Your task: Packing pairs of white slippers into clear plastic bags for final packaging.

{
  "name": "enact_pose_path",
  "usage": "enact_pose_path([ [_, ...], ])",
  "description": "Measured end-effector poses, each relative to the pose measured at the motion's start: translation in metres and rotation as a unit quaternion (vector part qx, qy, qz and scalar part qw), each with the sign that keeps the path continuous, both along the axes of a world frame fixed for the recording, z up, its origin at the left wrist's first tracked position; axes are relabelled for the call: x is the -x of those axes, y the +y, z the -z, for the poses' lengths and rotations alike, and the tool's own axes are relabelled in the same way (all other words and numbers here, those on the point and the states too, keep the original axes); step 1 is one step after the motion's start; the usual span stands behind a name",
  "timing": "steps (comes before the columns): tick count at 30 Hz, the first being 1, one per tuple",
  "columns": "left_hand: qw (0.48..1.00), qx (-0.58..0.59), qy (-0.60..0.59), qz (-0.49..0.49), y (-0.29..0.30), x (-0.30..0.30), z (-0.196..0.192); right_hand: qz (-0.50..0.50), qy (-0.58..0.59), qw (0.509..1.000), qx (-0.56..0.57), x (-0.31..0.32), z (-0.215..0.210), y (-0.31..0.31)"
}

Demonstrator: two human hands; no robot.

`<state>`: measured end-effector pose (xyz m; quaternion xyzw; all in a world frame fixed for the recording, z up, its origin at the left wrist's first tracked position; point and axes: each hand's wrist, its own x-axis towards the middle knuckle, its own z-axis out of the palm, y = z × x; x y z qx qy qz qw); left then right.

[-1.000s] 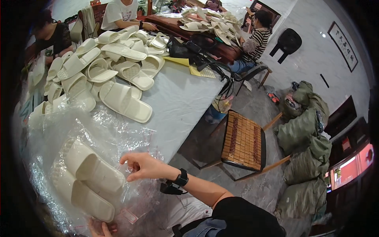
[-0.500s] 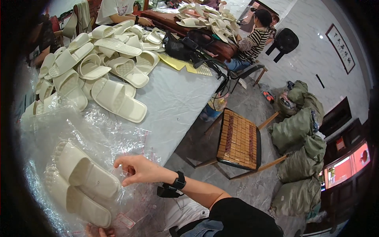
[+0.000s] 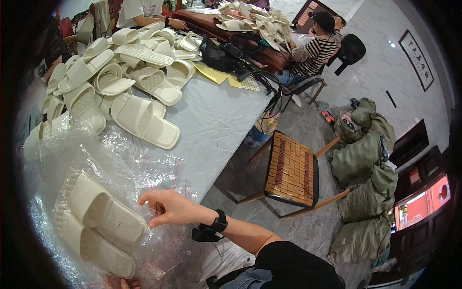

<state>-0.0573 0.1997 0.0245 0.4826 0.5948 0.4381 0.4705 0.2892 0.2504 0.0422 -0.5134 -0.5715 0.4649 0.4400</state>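
Clear plastic bag (image 3: 120, 168), holding a pair of cream slippers (image 3: 96, 221), lies on the near end of the grey-covered table (image 3: 216, 120), spread crinkled in front of the person. At the bottom edge the left hand (image 3: 120, 283) shows only as fingertips under the bag; whether they grip cannot be told. The right hand (image 3: 168, 208) rests on the bag just beside the upper slipper, fingers loosely curled and pinching the plastic film. Further back lies a heap of loose slippers (image 3: 120, 82). To the right, off the table, stands a wooden chair (image 3: 291, 171), then stuffed green sacks (image 3: 365, 178).
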Motion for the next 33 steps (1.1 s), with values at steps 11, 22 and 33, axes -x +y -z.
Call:
enact_pose_path([
  [11, 1.000, 0.009, 0.007, -0.007, 0.000, 0.004, 0.005, 0.001, -0.005, 1.000, 0.000, 0.001, -0.001, 0.000],
  [22, 1.000, -0.016, 0.003, -0.004, 0.000, -0.001, 0.000, -0.004, 0.001, 1.000, 0.001, 0.000, 0.000, 0.000],
  [33, 1.000, 0.003, -0.008, -0.001, 0.000, -0.004, -0.008, -0.006, 0.000, 1.000, 0.001, 0.001, -0.001, -0.001],
])
